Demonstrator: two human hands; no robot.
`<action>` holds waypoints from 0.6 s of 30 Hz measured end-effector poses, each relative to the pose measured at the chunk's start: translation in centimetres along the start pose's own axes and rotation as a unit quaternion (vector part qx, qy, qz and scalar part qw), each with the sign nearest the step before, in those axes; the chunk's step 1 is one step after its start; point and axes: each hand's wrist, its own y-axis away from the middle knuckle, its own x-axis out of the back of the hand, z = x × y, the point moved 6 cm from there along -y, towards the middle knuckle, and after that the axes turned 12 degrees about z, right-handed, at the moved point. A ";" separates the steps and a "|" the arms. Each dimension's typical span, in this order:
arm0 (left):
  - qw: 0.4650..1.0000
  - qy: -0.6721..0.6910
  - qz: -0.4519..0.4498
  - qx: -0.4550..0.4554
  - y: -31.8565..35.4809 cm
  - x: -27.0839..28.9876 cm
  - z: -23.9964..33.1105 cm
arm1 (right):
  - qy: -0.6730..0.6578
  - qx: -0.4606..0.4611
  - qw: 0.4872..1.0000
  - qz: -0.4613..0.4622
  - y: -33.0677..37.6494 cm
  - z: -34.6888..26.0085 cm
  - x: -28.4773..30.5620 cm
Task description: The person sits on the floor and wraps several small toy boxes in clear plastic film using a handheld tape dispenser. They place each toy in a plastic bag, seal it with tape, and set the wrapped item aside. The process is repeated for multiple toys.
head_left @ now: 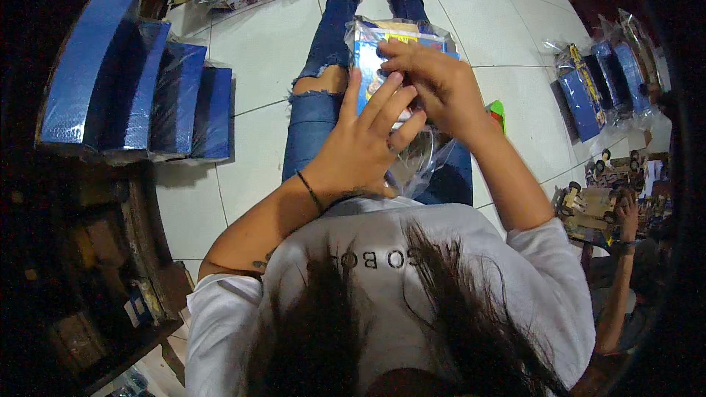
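Blue package (369, 62) shows its far edge past my spread left hand (360, 134) and curled right hand (440, 87), grip unclear; floor tiles (254, 154) alongside.

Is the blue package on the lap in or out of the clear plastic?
Inside, it seems: clear plastic sticks out beyond the blue package at its top and bunches loosely below.

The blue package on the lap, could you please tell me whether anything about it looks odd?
No damage stands out, though the left hand and right hand hide much of the blue package. Its clear plastic is loose and crumpled toward the person's body rather than snug.
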 end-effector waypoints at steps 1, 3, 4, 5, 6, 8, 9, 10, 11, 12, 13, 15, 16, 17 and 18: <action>0.998 0.021 0.057 -0.029 0.0 0.8 0.5 | 0.019 0.041 0.998 0.044 0.6 -1.0 0.1; 0.999 -0.004 -0.013 0.033 0.1 0.1 0.0 | 0.062 0.046 0.997 0.031 1.7 -2.0 -0.3; 0.997 -0.022 -0.047 0.057 0.1 -0.2 -0.2 | 0.087 0.045 0.995 0.020 2.1 -2.5 -0.4; 0.995 -0.024 -0.059 0.072 -0.1 -0.4 -0.3 | 0.041 0.000 0.999 -0.007 2.6 -2.6 -0.5; 0.995 -0.017 -0.068 0.064 -0.3 -0.4 -0.2 | 0.059 0.006 0.998 -0.018 3.1 -3.1 -0.4; 0.996 0.000 -0.069 0.051 -0.9 -0.4 0.0 | 0.089 0.014 0.995 -0.041 4.2 -3.8 -0.2; 0.997 0.007 -0.068 0.047 -1.2 -0.3 0.1 | 0.075 -0.014 0.996 -0.037 4.9 -3.6 0.2; 0.995 0.000 -0.083 0.053 -1.4 -0.5 -0.1 | 0.058 -0.010 0.997 -0.042 5.6 -3.4 0.5; 0.994 -0.001 -0.098 0.057 -1.5 -0.6 -0.2 | 0.044 -0.010 0.998 -0.054 6.6 -2.6 0.9; 0.991 0.000 -0.121 0.060 -1.5 -0.8 -0.2 | 0.060 -0.016 0.993 -0.096 7.9 -1.2 1.2; 0.990 -0.020 -0.124 0.063 -1.6 -0.8 -0.4 | -0.071 -0.065 0.995 -0.023 9.1 0.7 2.9; 0.988 -0.049 -0.130 0.068 -1.7 -0.7 -0.6 | -0.079 -0.188 0.959 0.198 13.0 7.7 7.3; 0.985 -0.069 -0.152 0.052 -1.6 -0.9 -0.4 | 0.016 -0.219 0.912 0.346 16.1 11.7 10.1; 0.984 -0.084 -0.153 0.035 -1.6 -0.9 -0.2 | 0.207 -0.220 0.872 0.386 18.9 15.2 12.0; 0.985 -0.091 -0.148 0.022 -1.5 -0.9 0.1 | 0.365 -0.331 0.797 0.351 22.6 19.6 13.2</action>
